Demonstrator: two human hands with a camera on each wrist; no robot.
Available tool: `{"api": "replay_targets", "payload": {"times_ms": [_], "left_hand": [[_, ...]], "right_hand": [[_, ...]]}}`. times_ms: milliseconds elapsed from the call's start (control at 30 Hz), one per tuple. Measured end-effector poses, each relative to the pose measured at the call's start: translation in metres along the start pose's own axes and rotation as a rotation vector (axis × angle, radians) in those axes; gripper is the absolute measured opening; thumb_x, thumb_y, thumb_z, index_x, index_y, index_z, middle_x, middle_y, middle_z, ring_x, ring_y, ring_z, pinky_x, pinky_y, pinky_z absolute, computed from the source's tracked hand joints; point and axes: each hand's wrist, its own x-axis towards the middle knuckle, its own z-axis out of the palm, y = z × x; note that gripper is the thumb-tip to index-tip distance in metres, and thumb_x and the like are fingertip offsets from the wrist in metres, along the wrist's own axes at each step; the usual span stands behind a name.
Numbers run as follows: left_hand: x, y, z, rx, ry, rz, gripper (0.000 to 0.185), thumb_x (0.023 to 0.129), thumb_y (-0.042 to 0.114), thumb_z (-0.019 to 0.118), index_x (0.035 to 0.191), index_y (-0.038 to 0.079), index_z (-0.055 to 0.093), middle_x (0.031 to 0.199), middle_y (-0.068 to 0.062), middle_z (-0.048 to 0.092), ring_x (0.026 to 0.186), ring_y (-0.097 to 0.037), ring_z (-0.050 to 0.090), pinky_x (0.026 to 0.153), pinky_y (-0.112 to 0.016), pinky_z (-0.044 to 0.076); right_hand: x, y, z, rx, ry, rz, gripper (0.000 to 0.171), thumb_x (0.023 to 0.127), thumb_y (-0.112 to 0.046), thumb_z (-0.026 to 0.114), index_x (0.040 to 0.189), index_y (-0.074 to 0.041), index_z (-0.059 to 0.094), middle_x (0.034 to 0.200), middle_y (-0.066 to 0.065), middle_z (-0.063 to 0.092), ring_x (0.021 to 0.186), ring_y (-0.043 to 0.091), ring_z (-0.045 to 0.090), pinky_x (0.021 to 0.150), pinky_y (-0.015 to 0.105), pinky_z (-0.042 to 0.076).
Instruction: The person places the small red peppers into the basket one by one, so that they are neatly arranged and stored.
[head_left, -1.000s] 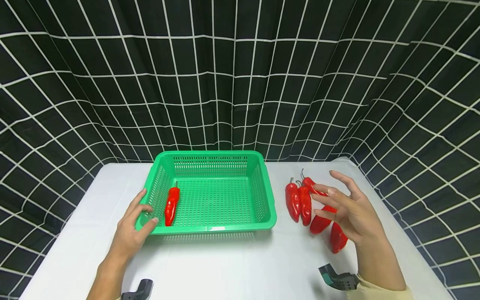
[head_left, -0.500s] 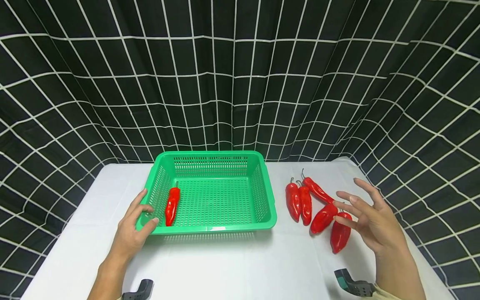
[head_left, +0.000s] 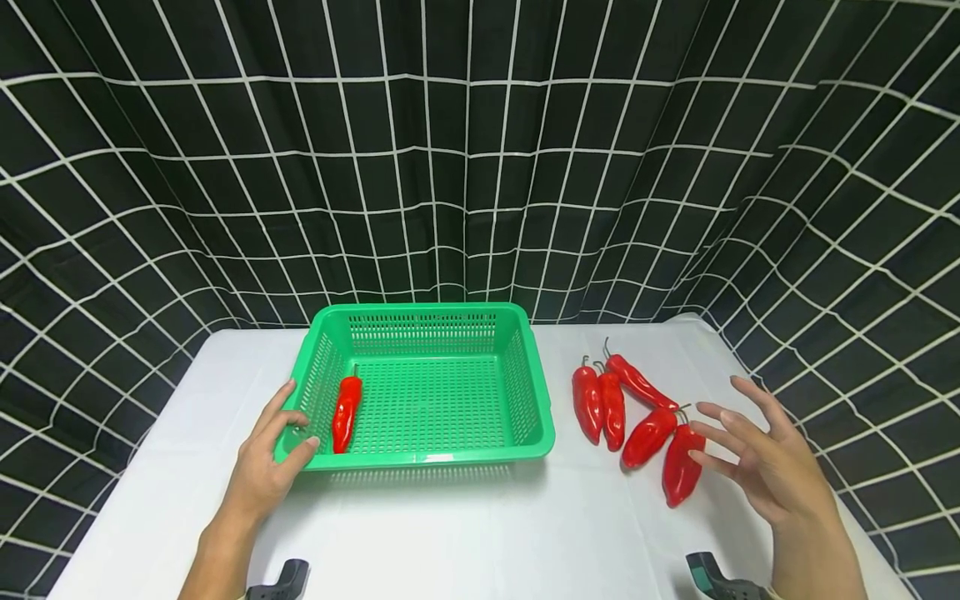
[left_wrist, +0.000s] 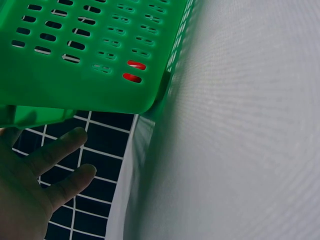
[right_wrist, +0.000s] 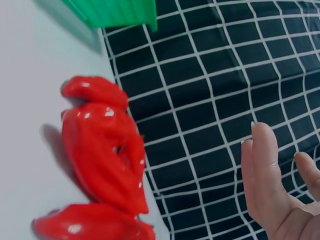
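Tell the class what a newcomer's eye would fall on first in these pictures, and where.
Probably the bright green basket on the white table, with one red pepper near its left end and the left hand at its near left corner. Next, five more red peppers grouped to the basket's right, beside the empty right hand. Behind hangs black cloth with a white grid.

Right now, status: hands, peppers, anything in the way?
Left hand at corner of green perforated plastic basket. Right hand empty, near five long red peppers. Another red pepper in basket. No obstruction visible.
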Motion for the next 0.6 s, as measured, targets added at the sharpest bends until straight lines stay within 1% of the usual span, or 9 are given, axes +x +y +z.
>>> {"api": "replay_targets", "payload": {"times_ms": [367, 500, 600], "left_hand": [[0.0, -0.002, -0.001, 0.003, 0.006, 0.008, 0.014, 0.084, 0.016, 0.065, 0.095, 0.011, 0.058, 0.154, 0.005, 0.031, 0.136, -0.037, 0.032, 0.098, -0.066, 0.031], [0.0, -0.002, -0.001, -0.01, 0.001, 0.015, 0.014, 0.084, 0.015, 0.065, 0.095, 0.01, 0.058, 0.154, 0.005, 0.031, 0.136, -0.037, 0.032, 0.098, -0.067, 0.031], [0.0, -0.002, 0.0, -0.014, -0.002, 0.016, 0.014, 0.084, 0.015, 0.065, 0.095, 0.01, 0.058, 0.154, 0.005, 0.031, 0.136, -0.038, 0.031, 0.098, -0.068, 0.03]], "right_hand": [[0.002, 0.015, -0.019, -0.046, 0.105, 0.095, 0.074, 0.093, -0.018, 0.064, 0.15, -0.037, 0.021, 0.11, -0.011, 0.058, 0.09, 0.013, 0.068, 0.072, 0.045, 0.055], [0.004, 0.021, -0.024, -0.089, 0.139, 0.115, 0.076, 0.092, -0.019, 0.067, 0.15, -0.036, 0.022, 0.11, -0.01, 0.055, 0.089, 0.012, 0.069, 0.071, 0.046, 0.055], [0.005, 0.026, -0.028, -0.141, 0.188, 0.151, 0.079, 0.09, -0.023, 0.07, 0.151, -0.036, 0.022, 0.111, -0.008, 0.05, 0.087, 0.01, 0.068, 0.071, 0.047, 0.055]]}}
